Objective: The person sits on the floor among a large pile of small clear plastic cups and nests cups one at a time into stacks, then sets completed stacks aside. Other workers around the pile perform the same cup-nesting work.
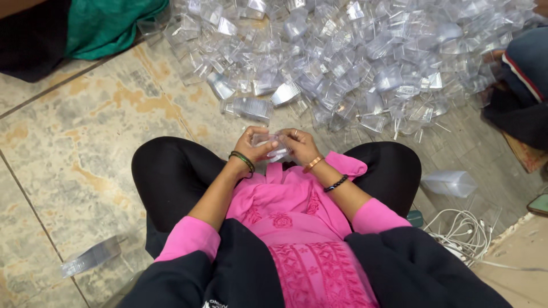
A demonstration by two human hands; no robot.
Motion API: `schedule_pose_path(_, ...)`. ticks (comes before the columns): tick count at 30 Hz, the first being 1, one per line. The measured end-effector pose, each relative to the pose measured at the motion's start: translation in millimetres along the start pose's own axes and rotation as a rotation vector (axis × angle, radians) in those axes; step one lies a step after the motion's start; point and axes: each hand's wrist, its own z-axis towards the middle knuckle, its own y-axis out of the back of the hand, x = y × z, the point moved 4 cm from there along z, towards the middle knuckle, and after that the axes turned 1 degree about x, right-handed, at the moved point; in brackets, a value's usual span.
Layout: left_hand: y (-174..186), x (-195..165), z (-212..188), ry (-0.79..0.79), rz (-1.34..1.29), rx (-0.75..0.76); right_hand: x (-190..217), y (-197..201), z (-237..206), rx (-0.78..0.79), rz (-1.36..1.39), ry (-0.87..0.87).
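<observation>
We are sitting cross-legged on the tiled floor (74, 142), and we are starting at the far left, where a green cloth (108, 23) is lying bunched against the wall. Lower down, a flattened stack of clear plastic (91, 256) is resting on the tiles beside our knee.

Moving in, our left hand (254, 147) is curling around a small clear plastic box (270, 145), thumb on the near face, fingers wrapping the far side. The box is sitting just above our lap, between both hands, in front of the pink tunic (297, 228). Our right hand (299, 145) is pinching its other end, fingertips pressing on the top edge.

We are judging this piece as very light and thin-walled, springy rather than stiff, slick to the touch and easy to crease; the folded edges and corners look like the safest places to be gripping. Its long axis seems to be running left to right, hand to hand, though its open end is too glassy for us to make out.

Beyond the hands, a big heap of clear plastic boxes (354, 57) is spreading across the floor. Further right, a white bundle of pieces (451, 183) is lying by our knee, with white cables (465, 231) coiling below it.
</observation>
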Motion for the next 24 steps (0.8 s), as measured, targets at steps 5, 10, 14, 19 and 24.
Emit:
schedule_pose_path(5, 5.3, 2.5, 5.4, -0.060, -0.216, -0.060, 27.6, -30.4, 10.0, -0.110, -0.338, 0.253)
schedule_pose_path(10, 11.6, -5.0, 6.6, -0.030, -0.322, 0.024, 69.3, -19.1, 26.5, -0.237, -0.643, 0.495)
schedule_pose_path(14, 24.5, -7.0, 17.9, 0.000, -0.386, -0.035, 87.1, 7.8, 46.3, -0.358, -1.378, 0.621)
schedule_pose_path(19, 32.2, -13.4, 21.1, 0.001, -0.373, -0.031, 74.0, 32.4, 51.9, -0.358, -0.445, 0.089)
schedule_pose_path(24, -0.7, -13.8, 9.0, -0.083, -0.170, 0.093, 37.8, -7.6, 8.7, -0.078, -0.139, -0.022)
